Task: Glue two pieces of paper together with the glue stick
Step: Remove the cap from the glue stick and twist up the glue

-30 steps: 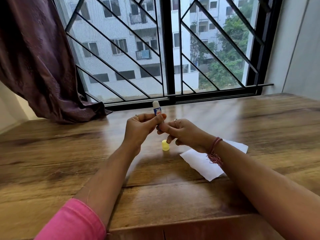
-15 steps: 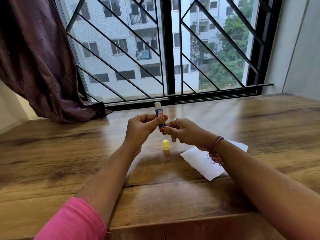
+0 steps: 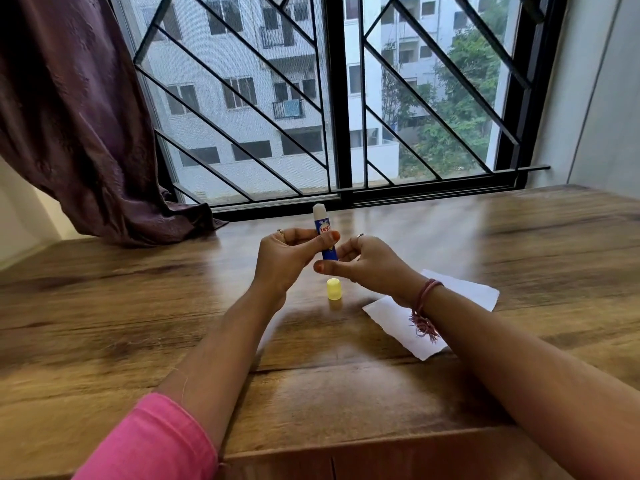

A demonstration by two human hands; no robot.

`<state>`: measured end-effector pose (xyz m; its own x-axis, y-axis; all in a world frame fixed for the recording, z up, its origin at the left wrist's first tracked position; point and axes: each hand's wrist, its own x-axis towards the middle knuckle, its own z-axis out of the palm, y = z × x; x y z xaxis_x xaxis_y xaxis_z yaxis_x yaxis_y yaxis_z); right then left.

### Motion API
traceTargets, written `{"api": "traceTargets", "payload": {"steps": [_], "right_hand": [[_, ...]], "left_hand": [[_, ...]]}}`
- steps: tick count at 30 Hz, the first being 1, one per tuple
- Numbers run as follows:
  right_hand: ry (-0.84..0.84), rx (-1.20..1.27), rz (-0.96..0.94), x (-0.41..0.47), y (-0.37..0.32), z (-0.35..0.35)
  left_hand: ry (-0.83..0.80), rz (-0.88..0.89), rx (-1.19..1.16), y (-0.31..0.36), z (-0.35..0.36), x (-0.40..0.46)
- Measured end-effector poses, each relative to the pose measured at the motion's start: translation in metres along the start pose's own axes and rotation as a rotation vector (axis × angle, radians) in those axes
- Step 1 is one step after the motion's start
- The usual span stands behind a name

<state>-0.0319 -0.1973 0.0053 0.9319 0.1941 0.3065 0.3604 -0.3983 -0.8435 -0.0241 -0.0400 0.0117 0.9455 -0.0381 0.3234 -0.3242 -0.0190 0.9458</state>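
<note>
A blue glue stick (image 3: 324, 230) stands upright above the table, its white glue tip bare at the top. My left hand (image 3: 289, 259) grips its barrel between thumb and fingers. My right hand (image 3: 363, 263) pinches the bottom end of the stick with curled fingers. The yellow cap (image 3: 334, 289) stands on the table just below both hands. White paper (image 3: 391, 323) lies flat to the right, partly hidden under my right wrist; I cannot tell whether it is one sheet or two.
The wooden table (image 3: 138, 306) runs up to a barred window (image 3: 339, 98). A dark purple curtain (image 3: 79, 133) hangs at the left and spills onto the table's far left corner. A wall (image 3: 606, 98) stands at the right.
More of the white glue tip shows above the barrel. My right hand's fingers have shifted at the bottom end, as if turning it. The cap and paper have not moved.
</note>
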Motion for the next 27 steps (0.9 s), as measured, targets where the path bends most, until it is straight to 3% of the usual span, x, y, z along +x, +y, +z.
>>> {"api": "traceTargets", "payload": {"steps": [9,18,22,27], "right_hand": [[-0.151,-0.032,-0.018,-0.001,-0.006,-0.008],[-0.319,0.115,0.056,-0.003,-0.006,-0.016],[-0.292,0.169,0.071,-0.003,-0.003,-0.016],[-0.114,0.350,0.021,-0.002,-0.006,-0.013]], "left_hand": [[0.000,0.017,0.025,0.001,0.000,-0.001],[-0.014,0.020,0.035,0.002,0.000,-0.002],[-0.014,0.021,0.016,0.002,-0.001,-0.002],[0.001,0.030,-0.026,0.002,0.002,-0.001]]}}
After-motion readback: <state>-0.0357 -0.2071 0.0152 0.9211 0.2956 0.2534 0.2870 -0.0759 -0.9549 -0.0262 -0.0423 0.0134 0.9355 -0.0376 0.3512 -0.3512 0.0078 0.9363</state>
